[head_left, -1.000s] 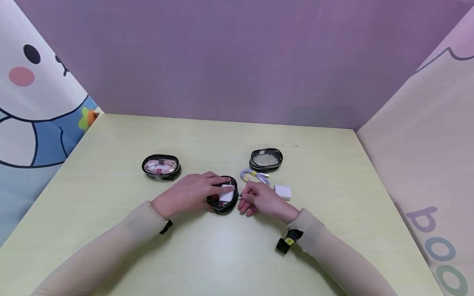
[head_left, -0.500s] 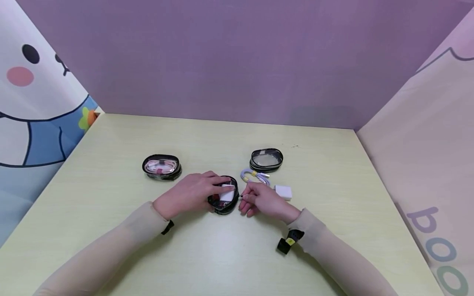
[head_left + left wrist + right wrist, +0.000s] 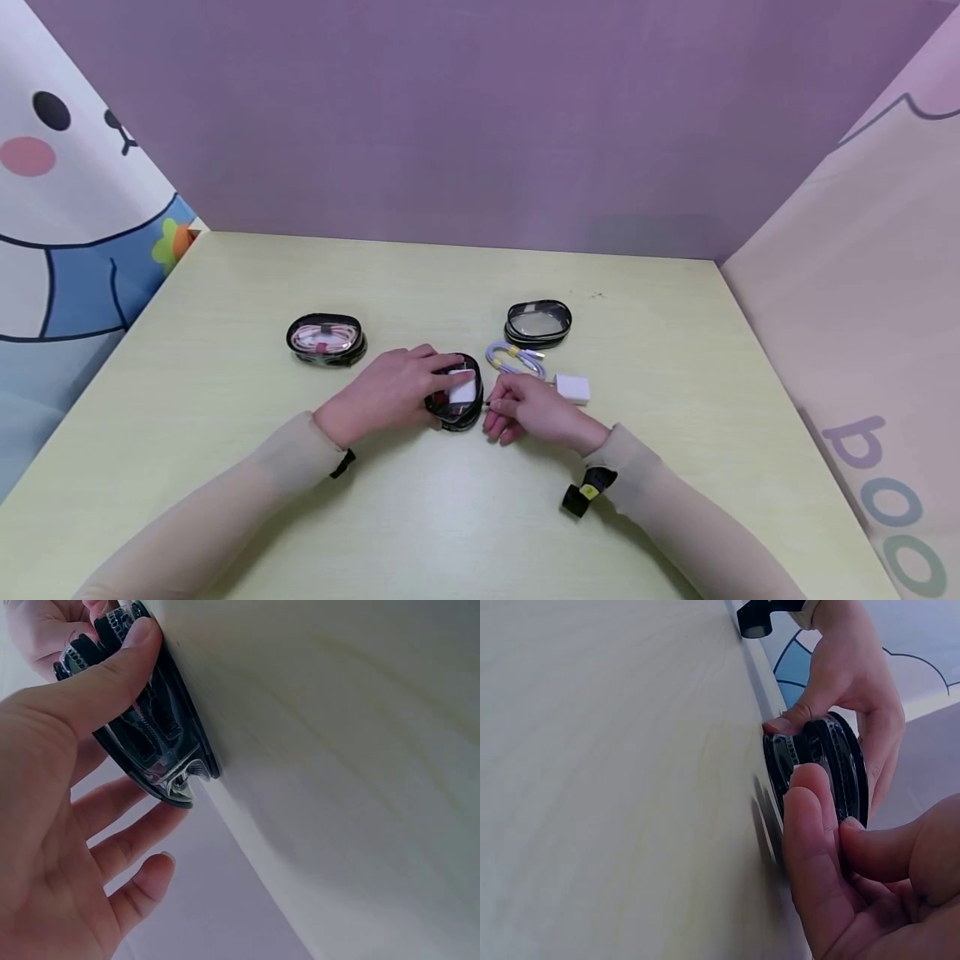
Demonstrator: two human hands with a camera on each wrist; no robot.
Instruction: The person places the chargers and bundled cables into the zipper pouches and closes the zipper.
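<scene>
On or just above the pale wood-grain tabletop (image 3: 450, 517), gripped in the left hand (image 3: 386, 387) between thumb and fingers: an oval black-rimmed pouch of clear plastic (image 3: 459, 423). Pinched tight by the right hand (image 3: 536, 411) at the facing rim: apparently a small dark zip tab (image 3: 487, 403). Brace the rim, pull level, follow the curve. Well inside the far table edge (image 3: 457, 247); near edge out of view. Best to swing nearward, away from the second black-rimmed oval pouch (image 3: 537, 325), looped lavender cable with yellow ties (image 3: 515, 358) and white plastic charger block (image 3: 572, 390).

Letters "oo" (image 3: 898, 523), plus one uncertain letter (image 3: 853, 430), on right wall (image 3: 817, 325)
</scene>
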